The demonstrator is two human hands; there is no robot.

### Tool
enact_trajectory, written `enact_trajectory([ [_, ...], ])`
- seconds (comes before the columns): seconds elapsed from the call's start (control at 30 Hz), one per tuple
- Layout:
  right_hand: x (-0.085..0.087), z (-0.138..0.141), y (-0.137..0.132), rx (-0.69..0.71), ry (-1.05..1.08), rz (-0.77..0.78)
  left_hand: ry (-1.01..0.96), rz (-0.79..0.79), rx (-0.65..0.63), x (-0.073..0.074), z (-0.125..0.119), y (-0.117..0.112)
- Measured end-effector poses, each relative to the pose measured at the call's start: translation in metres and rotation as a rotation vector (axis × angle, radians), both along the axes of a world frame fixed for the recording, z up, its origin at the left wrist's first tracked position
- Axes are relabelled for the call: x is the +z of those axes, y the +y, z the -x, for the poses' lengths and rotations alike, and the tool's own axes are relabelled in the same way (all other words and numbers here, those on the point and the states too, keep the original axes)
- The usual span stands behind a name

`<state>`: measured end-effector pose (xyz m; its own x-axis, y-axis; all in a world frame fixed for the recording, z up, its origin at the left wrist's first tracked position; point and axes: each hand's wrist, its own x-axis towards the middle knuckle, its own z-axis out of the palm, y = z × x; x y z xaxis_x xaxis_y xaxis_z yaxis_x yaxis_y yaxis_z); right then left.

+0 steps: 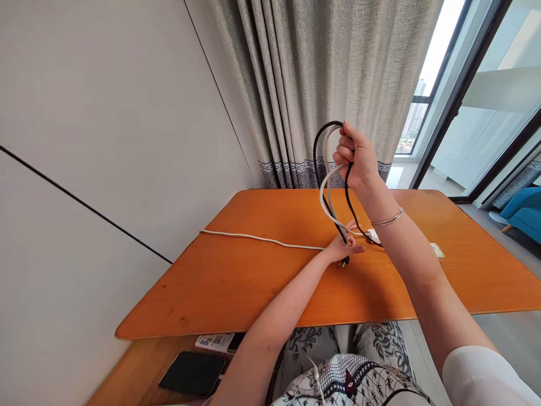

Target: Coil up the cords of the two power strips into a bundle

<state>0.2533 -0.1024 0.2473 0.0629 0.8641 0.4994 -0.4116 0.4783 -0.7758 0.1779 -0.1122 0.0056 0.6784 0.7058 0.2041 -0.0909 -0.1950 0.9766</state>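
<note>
My right hand is raised above the table, closed around a black power cord and a white cable that hang from it in loops. Lower down, near the tabletop, my left hand has its fingers around the lower part of the loops, with the thumb stuck out to the right. Below that hand, the black plug of the cord shows its metal prongs. A white power strip lies on the table, its middle hidden behind my right forearm. The white cable's length runs left across the table.
The orange wooden table stands against a pale wall panel on the left. A grey curtain hangs behind it. On a lower wooden surface at front left lies a dark tablet-like object. A blue chair stands far right.
</note>
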Motion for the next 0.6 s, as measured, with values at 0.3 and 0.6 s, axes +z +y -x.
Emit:
enact_trajectory([
  [0.3,0.0,0.001,0.017,0.003,0.102,0.041,-0.038,0.064,-0.099,-0.01,-0.027,-0.018],
  [0.6,0.023,-0.083,-0.008,-0.041,0.107,-0.06,0.031,-0.044,0.006,-0.004,0.004,0.016],
])
